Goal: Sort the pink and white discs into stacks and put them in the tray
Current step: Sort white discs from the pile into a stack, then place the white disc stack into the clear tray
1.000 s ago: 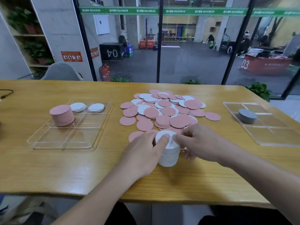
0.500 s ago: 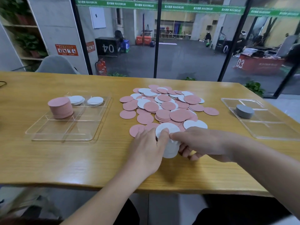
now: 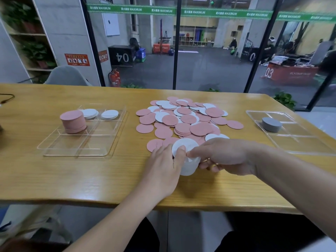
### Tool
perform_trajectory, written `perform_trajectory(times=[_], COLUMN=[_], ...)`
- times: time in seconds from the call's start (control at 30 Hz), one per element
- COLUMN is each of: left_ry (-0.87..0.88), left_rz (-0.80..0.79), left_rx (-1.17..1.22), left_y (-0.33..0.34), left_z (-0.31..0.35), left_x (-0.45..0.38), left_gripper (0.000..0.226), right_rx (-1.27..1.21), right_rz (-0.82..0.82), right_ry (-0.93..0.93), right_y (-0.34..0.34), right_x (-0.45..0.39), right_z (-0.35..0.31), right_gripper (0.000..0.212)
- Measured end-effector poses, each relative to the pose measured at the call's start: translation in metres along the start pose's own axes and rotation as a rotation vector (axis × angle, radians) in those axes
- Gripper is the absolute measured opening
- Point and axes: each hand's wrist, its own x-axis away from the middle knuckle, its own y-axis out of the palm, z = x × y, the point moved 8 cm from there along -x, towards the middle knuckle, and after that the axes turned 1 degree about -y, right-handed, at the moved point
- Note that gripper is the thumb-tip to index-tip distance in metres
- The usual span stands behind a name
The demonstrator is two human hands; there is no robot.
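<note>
Squaring the white stack on the worktop.
Your 2 hands, left and right, clamp it; uneven pressure could topple it into the loose discs.

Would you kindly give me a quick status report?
Both hands, left and right, gripping white stack on table. Pink stack in left tray. Path to tray clear.

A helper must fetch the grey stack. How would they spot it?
On the wooden table, look right of the loose pile of discs to the clear tray at the right edge. In its far-left compartment sits the grey stack, the only grey discs; all others are pink or white.
</note>
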Motion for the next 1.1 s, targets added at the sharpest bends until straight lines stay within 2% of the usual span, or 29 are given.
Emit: perform_trajectory(times=[0.13,0.23,0.3,0.33,0.47,0.57,0.63,0.73,0.93,1.1], left_ry=[0.014,-0.045,-0.093,-0.062,0.136,0.118,0.078,0.060,0.059,0.075], left_rz=[-0.034,-0.178,-0.247,-0.235,-0.148,-0.156,-0.198,-0.251,-0.307,-0.377], left_rx=[0.038,0.309,0.510,0.486,0.273,0.172,0.048,-0.158,-0.226,-0.211], left_y=[-0.005,-0.011,-0.019,-0.025,-0.031,-0.029,-0.022,-0.008,0.000,0.000], left_z=[0.004,-0.006,-0.015,-0.016,-0.005,-0.006,-0.007,0.001,-0.006,-0.006], left_x=[0.005,0.002,0.000,0.000,0.009,0.016,0.021,0.028,0.022,0.023], left_gripper=[0.046,0.034,0.065,0.075,0.071,0.080,0.100,0.113,0.113,0.100], right_rx=[-0.004,-0.077,-0.051,0.030,0.233,0.309,0.364,0.506,0.596,0.602], right_rz=[0.042,0.160,0.219,0.250,0.355,0.320,0.298,0.302,0.309,0.291], right_ry=[-0.049,-0.246,-0.443,-0.519,-0.631,-0.679,-0.707,-0.686,-0.685,-0.685], right_y=[-0.002,-0.001,0.002,0.005,0.014,0.026,0.034,0.041,0.043,0.040], right_x=[0.002,0.010,0.020,0.023,0.028,0.030,0.028,0.017,0.010,0.009], right_z=[0.001,0.000,-0.008,-0.009,0.003,0.007,0.006,0.011,0.018,0.017], right_gripper=[0.049,0.046,0.039,0.045,0.077,0.075,0.067,0.080,0.091,0.095])
